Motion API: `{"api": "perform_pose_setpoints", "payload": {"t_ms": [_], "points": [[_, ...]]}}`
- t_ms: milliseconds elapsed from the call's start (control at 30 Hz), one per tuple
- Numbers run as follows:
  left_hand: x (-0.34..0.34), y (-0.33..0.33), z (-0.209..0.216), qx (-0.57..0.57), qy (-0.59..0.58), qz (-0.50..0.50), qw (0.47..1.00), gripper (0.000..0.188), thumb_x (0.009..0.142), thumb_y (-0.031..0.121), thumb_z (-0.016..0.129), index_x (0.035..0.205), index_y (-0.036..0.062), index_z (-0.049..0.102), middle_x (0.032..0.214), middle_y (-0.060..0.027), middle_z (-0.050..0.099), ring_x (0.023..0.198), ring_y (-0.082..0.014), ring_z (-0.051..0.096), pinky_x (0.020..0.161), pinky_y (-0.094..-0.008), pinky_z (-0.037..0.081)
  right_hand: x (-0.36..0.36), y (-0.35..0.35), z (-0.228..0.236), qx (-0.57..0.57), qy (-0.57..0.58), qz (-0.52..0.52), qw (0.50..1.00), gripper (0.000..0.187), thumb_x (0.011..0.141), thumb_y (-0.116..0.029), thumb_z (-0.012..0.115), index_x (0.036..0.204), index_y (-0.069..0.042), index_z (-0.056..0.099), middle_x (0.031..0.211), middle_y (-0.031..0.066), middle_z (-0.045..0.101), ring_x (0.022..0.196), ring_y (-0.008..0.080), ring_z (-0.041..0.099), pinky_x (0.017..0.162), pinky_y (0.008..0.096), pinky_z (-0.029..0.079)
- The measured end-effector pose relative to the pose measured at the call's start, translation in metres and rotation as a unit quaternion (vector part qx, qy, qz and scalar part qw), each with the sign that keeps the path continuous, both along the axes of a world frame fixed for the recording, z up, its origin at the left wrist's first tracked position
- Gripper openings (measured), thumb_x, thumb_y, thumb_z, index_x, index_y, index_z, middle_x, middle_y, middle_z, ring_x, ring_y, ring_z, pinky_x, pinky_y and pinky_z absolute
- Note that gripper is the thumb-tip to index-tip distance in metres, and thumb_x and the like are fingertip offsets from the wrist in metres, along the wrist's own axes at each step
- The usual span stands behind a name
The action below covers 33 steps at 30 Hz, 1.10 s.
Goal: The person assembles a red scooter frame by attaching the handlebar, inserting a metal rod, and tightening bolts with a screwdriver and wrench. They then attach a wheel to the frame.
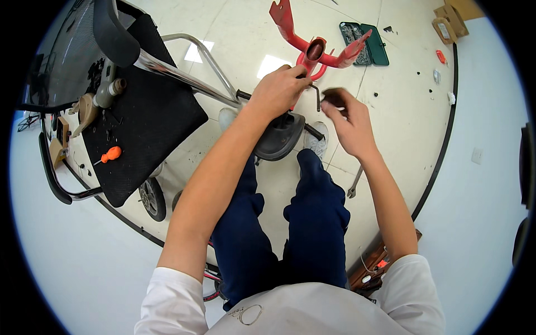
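Observation:
A red metal frame (290, 33) with an open tube end and forked arms stands upright in front of me. My left hand (281, 91) is closed at its near side, fingers curled around the end of a bent hex key (319, 99). The key's long arm points down beside the fingertips. My right hand (350, 120) is just right of the key, its fingers curled and smeared by motion; whether they touch the key is unclear. Below the left hand lies a black rounded plastic part (280, 138), with a black peg-like bar (314, 131) to its right.
At left, a black chair (151, 131) bears an orange-handled screwdriver (110, 154), a grey-tan power tool (106, 95) and small parts. A green toolbox (379, 47) lies opened on the tiled floor beyond. A wrench (354, 184) lies under my right forearm; a small wheel (152, 199) is beside the chair.

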<state>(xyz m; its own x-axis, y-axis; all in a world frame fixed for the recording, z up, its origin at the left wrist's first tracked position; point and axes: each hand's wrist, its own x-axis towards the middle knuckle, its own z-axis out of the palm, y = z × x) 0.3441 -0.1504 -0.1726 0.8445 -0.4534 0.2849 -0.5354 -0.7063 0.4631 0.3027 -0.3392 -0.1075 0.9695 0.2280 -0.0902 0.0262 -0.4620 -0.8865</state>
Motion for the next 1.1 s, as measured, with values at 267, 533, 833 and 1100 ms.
{"api": "perform_pose_setpoints", "payload": {"t_ms": [267, 533, 833, 1100], "points": [[0.0, 0.002, 0.001, -0.024, 0.012, 0.004, 1.0, 0.022, 0.077, 0.002, 0.064, 0.096, 0.0083, 0.072, 0.099, -0.0044, 0.064, 0.09, -0.0258, 0.063, 0.078, -0.0368, 0.053, 0.01, 0.003, -0.012, -0.071, -0.148, 0.023, 0.986, 0.018, 0.093, -0.011, 0.058, 0.099, 0.003, 0.067, 0.09, 0.022, 0.067, 0.081, 0.0379, 0.065, 0.072, 0.0381, 0.052], [0.001, 0.002, 0.004, -0.075, 0.044, 0.016, 0.996, 0.021, 0.078, 0.004, 0.066, 0.098, 0.0065, 0.071, 0.1, -0.0051, 0.065, 0.085, -0.028, 0.064, 0.076, -0.0372, 0.053, 0.042, 0.004, -0.02, 0.004, -0.067, -0.006, 0.998, 0.019, 0.094, -0.013, 0.057, 0.091, 0.005, 0.063, 0.074, 0.0251, 0.063, 0.067, 0.0394, 0.063, 0.06, 0.0393, 0.049], [-0.001, 0.002, 0.003, -0.071, 0.017, 0.02, 0.997, 0.021, 0.077, 0.004, 0.066, 0.098, 0.0047, 0.07, 0.1, -0.0057, 0.065, 0.086, -0.0279, 0.064, 0.076, -0.0371, 0.053, 0.033, 0.021, -0.032, 0.008, -0.124, -0.006, 0.992, 0.016, 0.089, -0.008, 0.063, 0.1, 0.005, 0.065, 0.078, 0.0216, 0.066, 0.072, 0.0329, 0.069, 0.064, 0.0385, 0.052], [-0.001, 0.004, 0.003, -0.105, 0.031, 0.03, 0.994, 0.019, 0.08, 0.005, 0.068, 0.099, 0.006, 0.07, 0.097, -0.0054, 0.067, 0.083, -0.0275, 0.065, 0.073, -0.0356, 0.054, 0.021, 0.013, -0.054, -0.04, -0.093, -0.038, 0.994, 0.017, 0.085, -0.004, 0.066, 0.1, 0.003, 0.069, 0.091, 0.0193, 0.069, 0.075, 0.0285, 0.069, 0.069, 0.0349, 0.055]]}}
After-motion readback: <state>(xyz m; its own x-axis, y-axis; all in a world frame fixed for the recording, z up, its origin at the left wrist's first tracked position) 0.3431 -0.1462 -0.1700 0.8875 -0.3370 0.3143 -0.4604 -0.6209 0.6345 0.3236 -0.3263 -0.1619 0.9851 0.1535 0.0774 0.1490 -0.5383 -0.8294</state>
